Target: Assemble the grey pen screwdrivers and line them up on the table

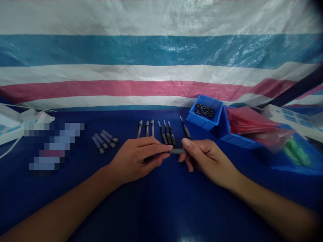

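A short dark grey tube lies level between my two hands. The fingertips of my left hand pinch its left end, and the thumb and fingers of my right hand hold its right end. Just beyond, several dark pen-like parts with thin pale tips lie side by side on the blue table. One similar part lies apart to their right. Left of them are three clear tubes with dark ends. Farther left lies a group of clear caps.
A blue bin of small black pieces stands at the back right. Beside it are blue bins with red plastic bags and a green bag. Power strips sit at both sides. A striped sheet hangs behind.
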{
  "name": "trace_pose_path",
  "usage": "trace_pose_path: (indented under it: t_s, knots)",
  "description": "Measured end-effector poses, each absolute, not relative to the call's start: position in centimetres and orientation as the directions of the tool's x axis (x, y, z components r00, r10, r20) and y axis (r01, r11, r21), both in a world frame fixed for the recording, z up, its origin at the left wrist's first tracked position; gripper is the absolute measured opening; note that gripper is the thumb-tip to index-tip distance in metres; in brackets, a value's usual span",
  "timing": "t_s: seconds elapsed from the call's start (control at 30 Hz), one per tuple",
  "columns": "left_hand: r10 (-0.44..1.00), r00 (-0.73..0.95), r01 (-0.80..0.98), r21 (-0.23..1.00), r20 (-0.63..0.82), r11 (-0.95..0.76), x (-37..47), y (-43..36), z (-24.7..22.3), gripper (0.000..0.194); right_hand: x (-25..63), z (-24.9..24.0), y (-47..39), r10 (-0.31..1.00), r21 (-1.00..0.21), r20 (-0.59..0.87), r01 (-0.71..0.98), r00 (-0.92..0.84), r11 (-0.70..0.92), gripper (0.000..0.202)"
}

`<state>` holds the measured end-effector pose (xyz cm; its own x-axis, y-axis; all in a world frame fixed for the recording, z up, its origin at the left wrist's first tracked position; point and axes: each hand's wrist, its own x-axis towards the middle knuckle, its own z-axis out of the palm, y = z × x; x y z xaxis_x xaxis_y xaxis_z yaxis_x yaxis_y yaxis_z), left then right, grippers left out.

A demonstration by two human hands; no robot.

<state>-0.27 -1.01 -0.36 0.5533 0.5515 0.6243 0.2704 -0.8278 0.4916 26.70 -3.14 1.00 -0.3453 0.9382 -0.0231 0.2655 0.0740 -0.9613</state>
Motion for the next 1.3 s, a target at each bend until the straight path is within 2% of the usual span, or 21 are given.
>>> trace_pose_path:
  t_s: [0.1, 0.23, 0.37, 0.47, 0.6, 0.73, 0.77, 0.9, 1.0, 1.1, 1.2, 1.23, 1.3]
  knots:
    - [0.589, 0.516, 0.276, 0.53, 0.622, -0.802, -0.3, -0.9, -0.3, 0.025, 26.7, 0.8, -3.0, 0.937, -0.991, 0.007, 0.126, -0.35, 0.054, 0.045]
    - [0.696, 0.431, 0.293, 0.641, 0.574, -0.71, -0.3, -0.8, 0.0, 0.021, 26.6, 0.5, -2.9, 0.932, -0.999, 0.034, -0.004, -0.361, 0.035, 0.035]
    - [0.891, 0.281, 0.159, 0.898, 0.357, -0.41, -0.1, -1.0, 0.5, 0.036, 26.4, 0.6, -3.0, 0.929, -0.998, 0.034, -0.066, -0.368, 0.011, 0.025]
    - [0.937, 0.281, 0.025, 0.975, 0.206, -0.222, 0.1, -1.0, 0.8, 0.034, 26.5, 0.7, -2.9, 0.935, -0.997, 0.044, -0.08, -0.353, 0.016, 0.024]
    - [0.935, 0.316, -0.088, 0.986, 0.16, -0.139, 0.2, -0.8, 0.8, 0.015, 26.5, 0.7, -2.8, 0.945, -0.993, 0.067, -0.11, -0.321, 0.034, 0.022]
    - [0.929, 0.332, -0.098, 0.986, 0.162, -0.137, 0.3, -0.7, 0.6, 0.018, 26.3, 0.8, -3.0, 0.947, -0.986, 0.039, -0.165, -0.318, -0.015, 0.023]
    - [0.926, 0.337, -0.092, 0.985, 0.17, -0.148, 0.3, -0.7, 0.6, 0.019, 26.3, 0.9, -3.0, 0.946, -0.988, 0.018, -0.15, -0.324, -0.033, 0.026]
    - [0.909, 0.359, -0.078, 0.977, 0.213, -0.198, 0.2, -0.8, 0.6, 0.024, 26.2, 1.2, -3.2, 0.938, -0.992, -0.066, -0.078, -0.34, -0.098, 0.059]
    - [0.92, 0.331, -0.074, 0.978, 0.211, -0.197, 0.1, -0.7, 0.6, 0.025, 26.2, 1.1, -3.0, 0.935, -0.982, -0.046, -0.157, -0.352, -0.107, 0.05]
    - [0.941, 0.268, -0.031, 0.978, 0.206, -0.206, 0.0, -0.5, 0.5, 0.022, 26.3, 1.1, -2.8, 0.925, -0.982, 0.024, -0.184, -0.379, -0.05, 0.045]
    - [0.944, 0.257, 0.009, 0.976, 0.207, -0.216, 0.0, -0.5, 0.5, 0.021, 26.4, 1.1, -2.8, 0.936, -0.995, 0.037, -0.098, -0.35, 0.002, 0.027]
    - [0.941, 0.266, 0.016, 0.975, 0.209, -0.221, 0.0, -0.5, 0.5, 0.02, 26.4, 1.1, -2.9, 0.942, -0.999, 0.022, -0.047, -0.335, 0.006, 0.029]
    - [0.931, 0.293, 0.017, 0.973, 0.217, -0.232, -0.1, -0.6, 0.4, 0.02, 26.4, 1.1, -3.0, 0.948, -1.0, -0.014, 0.027, -0.319, -0.006, 0.05]
